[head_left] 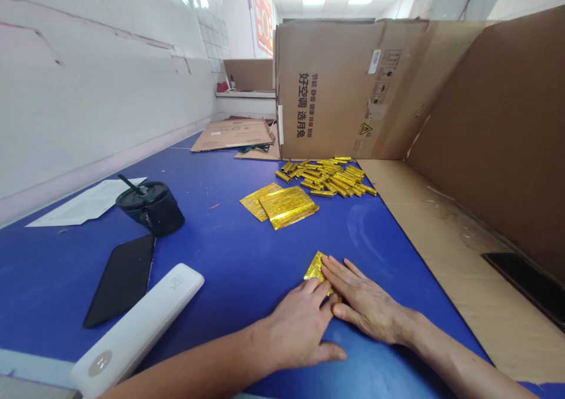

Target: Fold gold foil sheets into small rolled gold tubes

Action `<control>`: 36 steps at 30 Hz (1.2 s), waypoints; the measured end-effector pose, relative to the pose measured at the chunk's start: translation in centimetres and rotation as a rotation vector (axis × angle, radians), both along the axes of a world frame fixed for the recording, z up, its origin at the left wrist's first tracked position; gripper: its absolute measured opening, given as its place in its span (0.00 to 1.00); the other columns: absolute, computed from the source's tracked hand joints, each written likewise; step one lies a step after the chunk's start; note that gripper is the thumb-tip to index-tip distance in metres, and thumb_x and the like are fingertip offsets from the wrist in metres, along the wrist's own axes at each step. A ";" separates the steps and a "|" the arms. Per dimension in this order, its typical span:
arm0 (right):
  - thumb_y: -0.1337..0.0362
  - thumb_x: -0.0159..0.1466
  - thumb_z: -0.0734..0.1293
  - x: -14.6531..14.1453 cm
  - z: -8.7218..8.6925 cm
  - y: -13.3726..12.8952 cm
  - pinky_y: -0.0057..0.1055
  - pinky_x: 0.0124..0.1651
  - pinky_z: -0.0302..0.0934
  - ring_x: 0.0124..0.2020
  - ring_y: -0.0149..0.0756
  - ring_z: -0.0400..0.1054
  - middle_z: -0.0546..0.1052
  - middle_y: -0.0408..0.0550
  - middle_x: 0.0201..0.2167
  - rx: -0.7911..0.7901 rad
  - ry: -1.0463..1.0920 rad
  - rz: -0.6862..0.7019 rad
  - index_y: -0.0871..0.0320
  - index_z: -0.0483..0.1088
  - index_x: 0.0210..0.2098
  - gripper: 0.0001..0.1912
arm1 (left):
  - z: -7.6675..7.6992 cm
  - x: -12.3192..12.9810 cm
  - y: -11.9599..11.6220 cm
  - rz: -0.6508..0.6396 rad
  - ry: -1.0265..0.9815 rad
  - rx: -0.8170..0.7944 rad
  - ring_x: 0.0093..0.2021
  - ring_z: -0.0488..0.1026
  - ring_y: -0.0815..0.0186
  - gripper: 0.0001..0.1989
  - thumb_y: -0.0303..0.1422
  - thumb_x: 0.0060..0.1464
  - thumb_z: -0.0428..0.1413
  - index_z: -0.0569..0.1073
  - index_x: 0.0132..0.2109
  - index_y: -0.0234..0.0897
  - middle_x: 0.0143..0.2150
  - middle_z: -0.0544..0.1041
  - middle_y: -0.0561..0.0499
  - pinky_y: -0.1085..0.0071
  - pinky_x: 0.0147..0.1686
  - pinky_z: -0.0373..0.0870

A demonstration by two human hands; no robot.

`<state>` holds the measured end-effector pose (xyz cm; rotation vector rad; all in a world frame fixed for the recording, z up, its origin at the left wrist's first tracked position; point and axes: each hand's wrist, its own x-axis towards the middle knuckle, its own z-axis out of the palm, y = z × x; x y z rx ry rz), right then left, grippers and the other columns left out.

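Observation:
A small gold foil sheet (315, 265) lies on the blue tabletop, mostly covered by my hands. My right hand (371, 305) rests on its right side, fingers stretched out and lying flat. My left hand (302, 322) presses at the sheet's near left edge, its fingers bent down and its thumb spread away. Beyond them sit flat gold foil sheets (289, 206), overlapping one another. Farther back is a loose pile of narrow gold foil rolls (335, 178). The near part of the sheet under my fingers is hidden.
Left on the blue table (229, 258) are a white long device (141, 328), a black phone (120, 281), a dark lidded mug (152, 208) and white paper (83, 205). Scissors (255, 148) lie by flat cardboard (233, 134). A large cardboard box (335, 93) walls off the back and right.

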<state>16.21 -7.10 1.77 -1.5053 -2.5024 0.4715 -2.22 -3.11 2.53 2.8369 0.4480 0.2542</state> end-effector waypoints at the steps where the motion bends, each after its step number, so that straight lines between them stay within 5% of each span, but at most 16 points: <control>1: 0.49 0.60 0.54 0.1 -0.1 -0.1 0.46 0.59 0.34 0.60 0.42 0.34 0.43 0.55 0.60 0.007 -0.020 0.006 0.61 0.39 0.60 0.36 | 0.0 -0.2 0.1 0.000 -0.001 -0.011 0.51 0.57 0.55 0.28 0.50 0.45 0.52 0.64 0.49 0.35 0.50 0.62 0.43 0.61 0.50 0.56; 9: 0.46 0.55 0.59 0.4 0.0 -0.2 0.50 0.58 0.32 0.60 0.45 0.36 0.43 0.55 0.61 0.020 0.034 0.001 0.57 0.38 0.60 0.42 | -0.2 -1.2 1.0 0.025 0.034 -0.035 0.49 0.58 0.54 0.28 0.51 0.46 0.50 0.63 0.51 0.41 0.49 0.62 0.44 0.58 0.48 0.56; 13: 0.56 0.61 0.57 0.6 0.7 -0.5 0.48 0.57 0.39 0.57 0.40 0.48 0.59 0.51 0.56 0.115 0.140 -0.146 0.54 0.54 0.56 0.24 | -0.1 -1.1 1.0 0.034 0.033 -0.032 0.47 0.60 0.55 0.27 0.51 0.46 0.50 0.64 0.50 0.41 0.47 0.63 0.45 0.59 0.46 0.58; 16: 0.62 0.62 0.55 0.4 0.9 -1.0 0.44 0.56 0.45 0.52 0.36 0.58 0.68 0.49 0.49 0.145 0.107 -0.134 0.52 0.63 0.49 0.16 | 0.0 -1.0 1.0 0.034 0.032 -0.025 0.46 0.60 0.55 0.27 0.51 0.46 0.50 0.64 0.50 0.41 0.46 0.63 0.45 0.58 0.46 0.58; 20: 0.60 0.61 0.57 0.1 0.7 -1.3 0.44 0.55 0.46 0.52 0.38 0.58 0.67 0.50 0.50 0.101 0.048 -0.074 0.51 0.63 0.49 0.17 | 0.4 -0.9 1.3 0.033 0.029 -0.017 0.44 0.60 0.57 0.22 0.48 0.47 0.50 0.67 0.46 0.41 0.43 0.64 0.47 0.60 0.45 0.59; 27: 0.62 0.61 0.56 0.0 0.8 -1.0 0.43 0.55 0.47 0.50 0.37 0.61 0.69 0.50 0.48 0.127 -0.004 -0.069 0.53 0.64 0.46 0.15 | 0.6 -0.2 2.7 0.088 0.010 -0.027 0.43 0.61 0.62 0.10 0.26 0.51 0.49 0.64 0.43 0.35 0.41 0.66 0.48 0.69 0.42 0.61; 36: 0.67 0.63 0.52 -0.5 0.6 -1.3 0.35 0.42 0.60 0.39 0.36 0.66 0.73 0.51 0.36 0.286 0.053 -0.036 0.56 0.69 0.38 0.15 | 0.6 0.4 3.6 0.050 0.042 0.074 0.39 0.63 0.63 0.02 0.28 0.52 0.50 0.67 0.33 0.35 0.35 0.68 0.50 0.69 0.41 0.61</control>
